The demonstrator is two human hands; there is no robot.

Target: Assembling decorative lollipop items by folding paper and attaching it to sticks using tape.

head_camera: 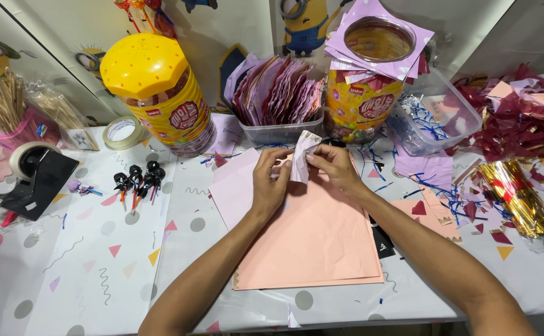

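Note:
Both hands meet above a stack of peach paper sheets (322,242) in the middle of the table. My left hand (270,179) and my right hand (335,167) pinch a small crumpled pale wrapper paper (302,155) between their fingers, holding it upright just above the sheets. A pale pink sheet (234,186) lies partly under the peach stack, at its left.
A yellow-lidded candy jar (160,93) stands back left, and a second jar (362,102) topped with lilac papers back right. Between them sits a tub of folded papers (278,99). A clear box (437,115), gold twist ties (518,199), black-topped lollipops (138,180), tape dispenser (35,177) and tape roll (122,132) surround them.

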